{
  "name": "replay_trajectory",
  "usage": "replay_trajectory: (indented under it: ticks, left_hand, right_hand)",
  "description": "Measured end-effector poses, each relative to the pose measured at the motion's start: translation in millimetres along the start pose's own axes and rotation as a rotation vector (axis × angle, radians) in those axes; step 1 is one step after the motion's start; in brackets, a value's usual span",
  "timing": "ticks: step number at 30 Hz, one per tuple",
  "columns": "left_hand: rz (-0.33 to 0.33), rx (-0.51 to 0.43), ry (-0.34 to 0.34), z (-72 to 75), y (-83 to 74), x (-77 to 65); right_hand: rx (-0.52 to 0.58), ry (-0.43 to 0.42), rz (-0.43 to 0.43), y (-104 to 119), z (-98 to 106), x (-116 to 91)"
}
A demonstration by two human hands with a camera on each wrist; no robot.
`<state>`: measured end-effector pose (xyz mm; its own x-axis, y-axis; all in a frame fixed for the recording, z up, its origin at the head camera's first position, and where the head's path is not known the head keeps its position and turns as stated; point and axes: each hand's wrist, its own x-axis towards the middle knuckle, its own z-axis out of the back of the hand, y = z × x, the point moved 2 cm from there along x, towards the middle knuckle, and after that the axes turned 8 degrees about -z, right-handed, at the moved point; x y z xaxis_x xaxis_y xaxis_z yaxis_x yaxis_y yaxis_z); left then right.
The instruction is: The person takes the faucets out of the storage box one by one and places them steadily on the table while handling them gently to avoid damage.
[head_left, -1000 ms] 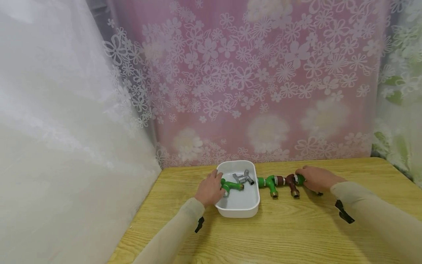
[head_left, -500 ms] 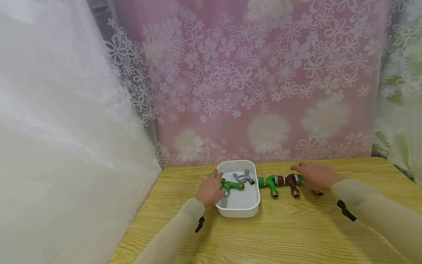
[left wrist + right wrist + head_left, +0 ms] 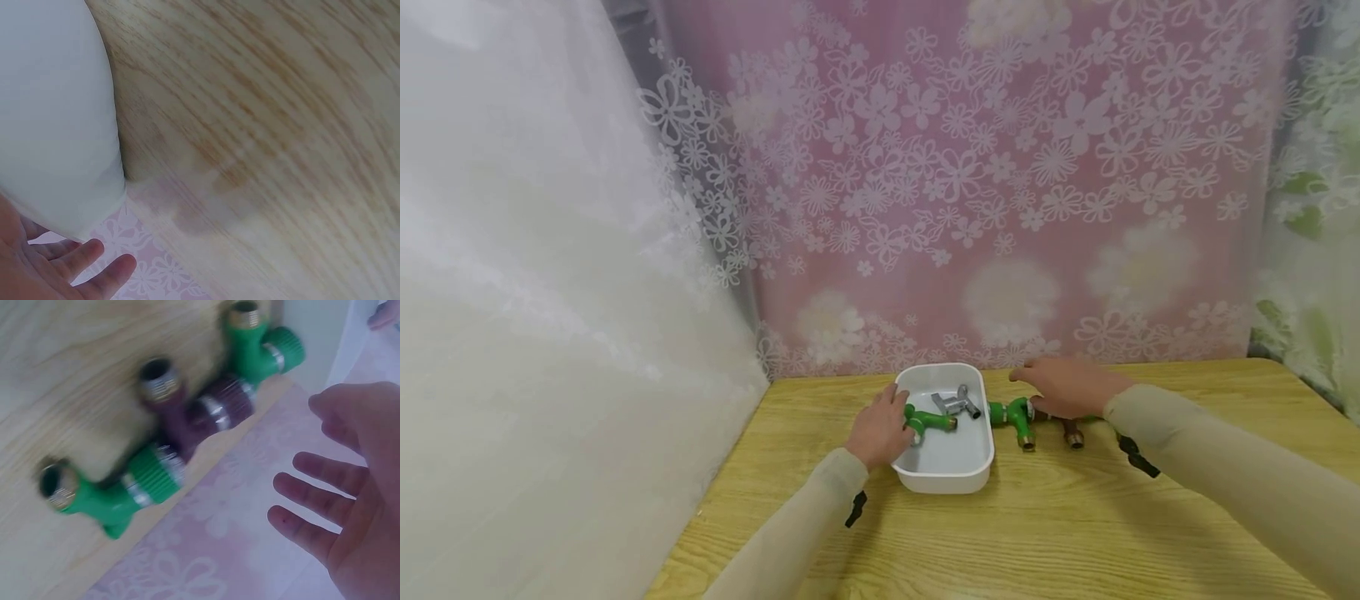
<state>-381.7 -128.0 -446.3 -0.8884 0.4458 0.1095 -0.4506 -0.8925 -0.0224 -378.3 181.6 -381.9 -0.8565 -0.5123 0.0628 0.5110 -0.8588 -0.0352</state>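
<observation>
My left hand (image 3: 878,429) rests at the left rim of a white plastic basin (image 3: 942,483). In the left wrist view its fingers (image 3: 112,275) are extended at the basin's edge. Inside the basin lie a green tap (image 3: 934,422) and a silver-grey tap (image 3: 951,405). My right hand (image 3: 1071,387) hovers over a row of taps right of the basin, with fingers spread and holding nothing. The row has a green tap (image 3: 1019,421) beside the basin wall, a maroon tap (image 3: 181,422) in the middle and another green tap (image 3: 119,499) at the far end, mostly hidden in the head view.
Everything stands on a wood-grain table (image 3: 1000,542). A pink flowered curtain (image 3: 970,208) hangs behind its back edge. White sheeting (image 3: 550,333) closes the left side, and a green-patterned sheet (image 3: 1315,250) hangs at the right.
My right hand has moved left along the row, from the far green tap to over the maroon one. The left hand, basin and taps stay in place.
</observation>
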Motion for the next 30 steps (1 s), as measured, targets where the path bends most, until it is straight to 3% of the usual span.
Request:
replay_trajectory:
  ticks: [10,17,30]
  left_hand:
    - [0.018,-0.004,-0.005,0.4,6.3,0.0]
    - [0.013,-0.013,0.006,0.8,6.4,-1.1]
    - [-0.027,-0.001,-0.003,4.5,2.3,-2.9]
  right_hand:
    - [0.01,0.07,0.033,52,15,48]
    - [0.028,0.134,0.053,86,19,72]
    - [0.116,0.231,0.05,110,-2,101]
